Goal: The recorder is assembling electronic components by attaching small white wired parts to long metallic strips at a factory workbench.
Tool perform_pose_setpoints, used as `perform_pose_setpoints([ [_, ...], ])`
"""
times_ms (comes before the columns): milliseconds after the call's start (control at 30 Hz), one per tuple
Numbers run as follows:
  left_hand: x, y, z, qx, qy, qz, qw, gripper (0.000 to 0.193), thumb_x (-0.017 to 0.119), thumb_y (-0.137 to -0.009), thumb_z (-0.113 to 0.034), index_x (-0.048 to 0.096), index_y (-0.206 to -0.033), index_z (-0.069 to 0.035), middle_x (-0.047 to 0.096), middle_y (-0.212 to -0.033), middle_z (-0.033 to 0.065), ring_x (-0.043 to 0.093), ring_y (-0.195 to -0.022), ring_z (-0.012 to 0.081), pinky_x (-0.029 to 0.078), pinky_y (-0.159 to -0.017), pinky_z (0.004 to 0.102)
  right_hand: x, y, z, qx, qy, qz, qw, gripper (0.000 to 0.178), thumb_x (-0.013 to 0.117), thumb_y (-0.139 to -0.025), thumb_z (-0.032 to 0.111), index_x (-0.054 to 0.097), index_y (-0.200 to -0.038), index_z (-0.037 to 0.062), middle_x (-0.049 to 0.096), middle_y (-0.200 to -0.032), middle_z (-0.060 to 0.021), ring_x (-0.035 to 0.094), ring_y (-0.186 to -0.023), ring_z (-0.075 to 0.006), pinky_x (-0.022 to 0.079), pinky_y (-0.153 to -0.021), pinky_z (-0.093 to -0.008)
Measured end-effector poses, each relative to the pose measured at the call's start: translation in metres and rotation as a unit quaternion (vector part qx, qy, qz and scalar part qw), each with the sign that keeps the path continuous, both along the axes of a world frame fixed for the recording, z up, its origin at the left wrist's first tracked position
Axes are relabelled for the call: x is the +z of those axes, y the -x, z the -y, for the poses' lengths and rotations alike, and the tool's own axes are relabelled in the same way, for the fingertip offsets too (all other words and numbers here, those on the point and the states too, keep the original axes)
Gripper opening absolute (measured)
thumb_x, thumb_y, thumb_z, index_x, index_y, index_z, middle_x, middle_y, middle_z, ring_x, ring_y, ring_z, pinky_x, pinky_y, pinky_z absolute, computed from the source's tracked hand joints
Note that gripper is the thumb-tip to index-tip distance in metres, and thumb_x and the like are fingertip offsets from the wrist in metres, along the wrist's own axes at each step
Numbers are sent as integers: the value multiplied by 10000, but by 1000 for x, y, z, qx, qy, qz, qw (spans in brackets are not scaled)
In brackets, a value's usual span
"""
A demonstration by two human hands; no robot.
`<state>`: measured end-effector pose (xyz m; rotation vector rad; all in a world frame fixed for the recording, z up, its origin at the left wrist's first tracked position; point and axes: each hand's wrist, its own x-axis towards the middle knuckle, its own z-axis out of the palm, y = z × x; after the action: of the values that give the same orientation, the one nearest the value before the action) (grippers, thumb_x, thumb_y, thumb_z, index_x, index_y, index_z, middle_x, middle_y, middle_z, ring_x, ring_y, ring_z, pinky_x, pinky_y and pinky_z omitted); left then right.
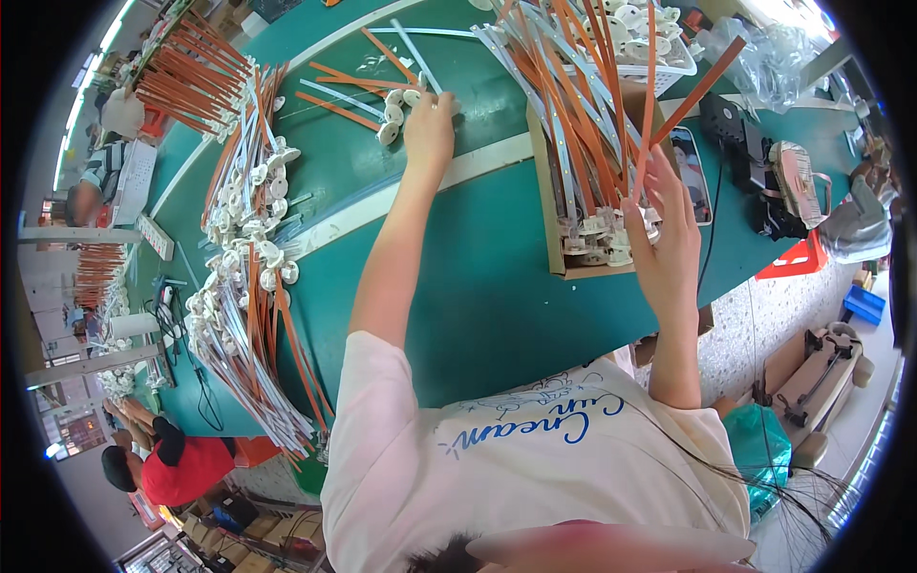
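Observation:
My left hand [430,134] reaches out over the green table, its fingers closed at the lower end of a silver strip [413,53]. Beside those fingers lie white round end pieces [389,129] joined to several orange strips [346,112]. My right hand [667,224] is at the near right side of a cardboard box [546,191]; its thumb and fingers pinch an orange strip [648,105] that stands upright. Packed in the box are many orange and silver strips [573,124], white ends down. The fingertips of my left hand are partly hidden.
On the left of the green table [478,277] lie long piles of strips with white ends [239,306]. A white basket of round parts [659,48] stands behind the box. To the right are a phone [690,172] and a pink pouch [798,181]. A person in red [186,468] works at far left.

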<state>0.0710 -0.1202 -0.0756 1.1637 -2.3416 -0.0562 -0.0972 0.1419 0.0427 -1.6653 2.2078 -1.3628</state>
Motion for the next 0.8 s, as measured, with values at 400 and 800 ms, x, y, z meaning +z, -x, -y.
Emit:
perform_pose_setpoints([
  [400,135,-1,-176,-266,-59,-319,908,356,635,-754,51,591,-1077,-92,573,-1041,110,607,-908,275,512,-759,355,38,-32,25,266,11,421,867,527,553,-897,104,329,-1365,12,567,-1047,-99,539,-811,-118,448,-701,-209],
  [800,-46,72,122,-63,47,-188,979,316,545,-830,-111,557,-1146,-97,557,-1139,168,573,-984,328,482,-813,412,9,-7,-28,47,-131,-36,990,578,680,-736,44,459,-1269,14,618,-965,-106,611,-871,-184,482,-769,-288],
])
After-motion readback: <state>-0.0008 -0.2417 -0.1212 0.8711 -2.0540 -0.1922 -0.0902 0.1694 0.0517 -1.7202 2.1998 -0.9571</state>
